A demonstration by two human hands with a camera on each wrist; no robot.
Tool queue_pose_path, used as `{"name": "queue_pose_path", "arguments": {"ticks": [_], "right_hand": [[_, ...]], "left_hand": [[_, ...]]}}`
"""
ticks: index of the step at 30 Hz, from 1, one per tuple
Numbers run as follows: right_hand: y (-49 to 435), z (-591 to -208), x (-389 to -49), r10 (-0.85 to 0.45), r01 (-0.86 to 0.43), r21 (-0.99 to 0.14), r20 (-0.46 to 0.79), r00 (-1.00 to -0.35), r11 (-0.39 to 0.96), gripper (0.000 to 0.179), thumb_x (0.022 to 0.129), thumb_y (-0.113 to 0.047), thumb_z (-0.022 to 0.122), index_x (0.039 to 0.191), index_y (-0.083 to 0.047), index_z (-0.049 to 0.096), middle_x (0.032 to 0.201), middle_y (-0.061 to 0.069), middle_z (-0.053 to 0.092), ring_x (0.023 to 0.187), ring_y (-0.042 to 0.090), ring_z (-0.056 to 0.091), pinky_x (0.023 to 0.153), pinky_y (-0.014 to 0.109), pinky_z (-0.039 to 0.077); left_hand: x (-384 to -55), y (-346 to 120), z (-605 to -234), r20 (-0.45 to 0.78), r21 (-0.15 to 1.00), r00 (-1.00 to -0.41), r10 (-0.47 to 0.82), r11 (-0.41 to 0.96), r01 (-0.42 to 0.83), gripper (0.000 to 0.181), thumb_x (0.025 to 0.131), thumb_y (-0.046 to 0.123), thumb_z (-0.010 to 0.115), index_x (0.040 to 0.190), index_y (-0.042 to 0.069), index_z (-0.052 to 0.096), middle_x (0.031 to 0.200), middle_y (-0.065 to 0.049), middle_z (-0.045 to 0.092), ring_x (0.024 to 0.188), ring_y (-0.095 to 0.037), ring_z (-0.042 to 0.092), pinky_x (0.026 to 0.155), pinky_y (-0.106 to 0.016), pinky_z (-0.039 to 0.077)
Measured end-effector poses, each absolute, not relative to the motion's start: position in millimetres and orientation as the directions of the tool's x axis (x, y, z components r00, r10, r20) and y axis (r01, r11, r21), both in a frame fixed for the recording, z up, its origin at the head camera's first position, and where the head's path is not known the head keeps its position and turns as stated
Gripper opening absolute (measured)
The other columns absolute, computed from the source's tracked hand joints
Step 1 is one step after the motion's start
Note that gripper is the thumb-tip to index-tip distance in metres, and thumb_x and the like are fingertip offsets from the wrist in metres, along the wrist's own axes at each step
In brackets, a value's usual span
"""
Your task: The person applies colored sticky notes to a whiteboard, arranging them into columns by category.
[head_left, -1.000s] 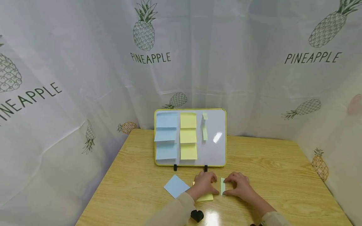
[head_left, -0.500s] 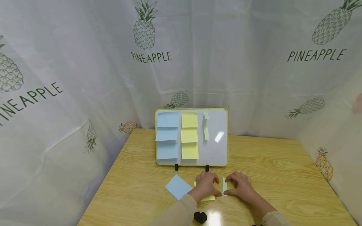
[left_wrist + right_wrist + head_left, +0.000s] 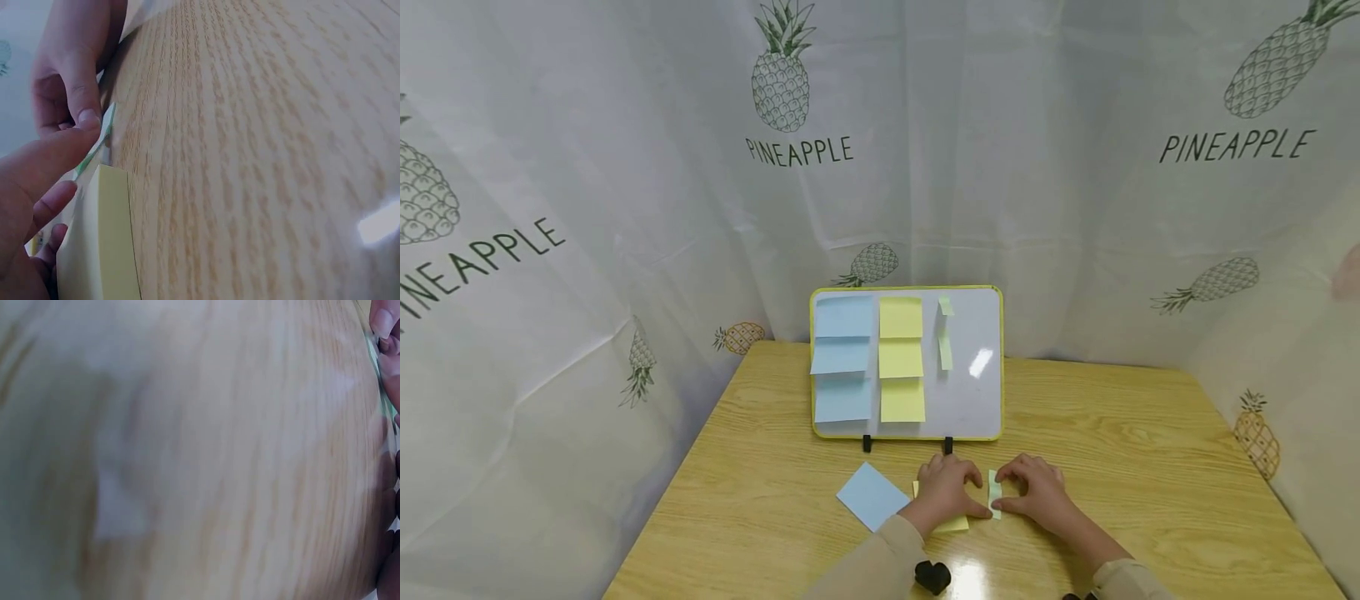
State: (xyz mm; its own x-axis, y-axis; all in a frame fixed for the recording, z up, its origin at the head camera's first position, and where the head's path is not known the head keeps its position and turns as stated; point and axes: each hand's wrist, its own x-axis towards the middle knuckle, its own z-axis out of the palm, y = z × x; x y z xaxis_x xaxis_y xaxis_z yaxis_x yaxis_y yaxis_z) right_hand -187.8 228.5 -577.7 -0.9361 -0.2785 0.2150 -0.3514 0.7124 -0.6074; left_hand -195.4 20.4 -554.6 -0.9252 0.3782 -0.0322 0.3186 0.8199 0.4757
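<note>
In the head view, a narrow pad of pale green sticky notes lies between my two hands. My left hand reaches over a yellow sticky note pad, thumb and index finger bowed round the green pad's left side. From the right, my right hand holds the green pad with its index finger near the far end and its thumb lower down. The left wrist view shows both thumbs meeting at the green pad, whose sheet looks bent. A blue sticky note pad lies left of my left hand.
Behind my hands, a yellow-framed whiteboard stands on black feet. It bears columns of blue notes, yellow notes and green notes. A black heart-shaped item sits by my left sleeve. A pineapple-print curtain surrounds the table.
My left thumb has come to the green pad's near end. My right thumb has shifted slightly up along it, and the green sheet looks more bent.
</note>
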Motion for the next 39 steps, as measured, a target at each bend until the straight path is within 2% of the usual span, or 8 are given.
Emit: {"name": "queue_pose_path", "arguments": {"ticks": [13, 22, 33, 39], "right_hand": [[227, -571, -193, -0.246, -0.292, -0.622, 0.161, -0.956, 0.726, 0.025, 0.071, -0.037, 0.086, 0.085, -0.032, 0.066, 0.082, -0.016, 0.049, 0.081, 0.010, 0.042, 0.078, 0.047, 0.024], [228, -568, -199, -0.243, -0.247, -0.667, 0.101, -0.965, 0.703, 0.019, 0.075, -0.034, 0.084, 0.083, -0.029, 0.068, 0.080, -0.013, 0.050, 0.082, 0.013, 0.043, 0.079, 0.049, 0.022], [230, -568, -202, -0.228, -0.199, -0.746, 0.065, -0.972, 0.636, 0.015, 0.080, -0.030, 0.081, 0.089, -0.023, 0.071, 0.079, -0.010, 0.055, 0.080, 0.013, 0.047, 0.081, 0.047, 0.020], [231, -570, -203, -0.204, -0.148, -0.785, 0.029, -0.979, 0.602, 0.015, 0.083, -0.029, 0.079, 0.093, -0.020, 0.073, 0.081, -0.008, 0.057, 0.079, 0.011, 0.049, 0.086, 0.047, 0.018]], "left_hand": [[-192, 22, -553, -0.012, 0.432, -0.932, 0.362, 0.843, 0.321, 0.036, 0.065, 0.054, 0.086, 0.089, 0.040, 0.063, 0.091, 0.018, 0.046, 0.087, -0.008, 0.039, 0.075, -0.031, 0.030], [-192, 22, -554, 0.000, 0.437, -0.929, 0.370, 0.836, 0.333, 0.040, 0.065, 0.053, 0.087, 0.098, 0.044, 0.067, 0.092, 0.019, 0.048, 0.087, -0.008, 0.039, 0.074, -0.031, 0.030], [-191, 21, -554, 0.002, 0.426, -0.930, 0.367, 0.841, 0.333, 0.043, 0.065, 0.054, 0.086, 0.102, 0.044, 0.066, 0.091, 0.018, 0.047, 0.086, -0.008, 0.038, 0.074, -0.031, 0.030], [-191, 21, -554, 0.010, 0.429, -0.929, 0.371, 0.837, 0.339, 0.045, 0.065, 0.052, 0.087, 0.105, 0.044, 0.067, 0.090, 0.018, 0.046, 0.085, -0.008, 0.038, 0.073, -0.030, 0.029]]}}
